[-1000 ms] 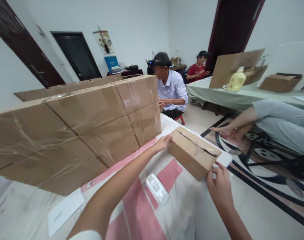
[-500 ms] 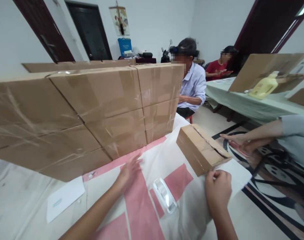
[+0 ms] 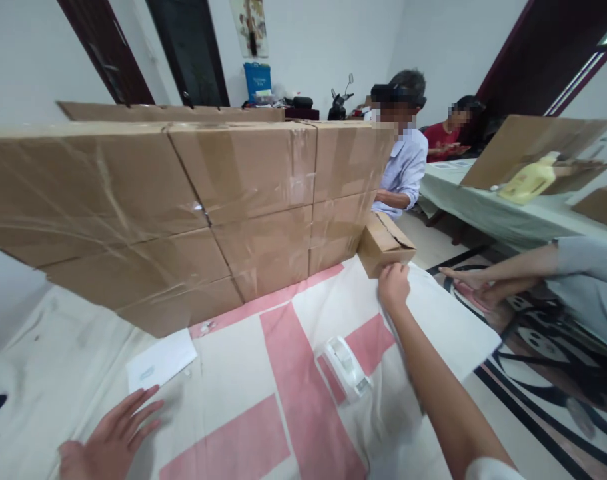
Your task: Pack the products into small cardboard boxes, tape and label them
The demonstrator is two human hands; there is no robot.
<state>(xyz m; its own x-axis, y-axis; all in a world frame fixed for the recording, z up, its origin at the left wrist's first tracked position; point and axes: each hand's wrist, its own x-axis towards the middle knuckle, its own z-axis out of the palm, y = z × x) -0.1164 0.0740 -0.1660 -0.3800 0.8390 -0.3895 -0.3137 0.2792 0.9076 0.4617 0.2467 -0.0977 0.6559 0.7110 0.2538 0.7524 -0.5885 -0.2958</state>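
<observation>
At the lower left my left hand (image 3: pixel 114 437) is open, fingers spread over the cloth just below a white paper (image 3: pixel 162 360). My right hand (image 3: pixel 394 287) reaches forward, its fingers curled against the near lower edge of a small cardboard box (image 3: pixel 380 250). That box has a torn, dark seam along its top and sits by the right end of a wall of taped cardboard boxes (image 3: pixel 260 247). Between my arms a white tape dispenser (image 3: pixel 344 367) lies on the cloth.
A pink and white cloth (image 3: pixel 303 373) covers the table. Behind the boxes sits a person in a light shirt (image 3: pixel 406 170). Another person in red (image 3: pixel 443 139) is farther back. On the right, a green-covered table (image 3: pixel 483 200) bears a yellow jug (image 3: pixel 530 179); someone's bare legs (image 3: pixel 513 267) are below.
My right hand and the small cardboard box have moved away from me, up to the box wall's end. My left hand has drawn back to the lower left. The view has shifted slightly.
</observation>
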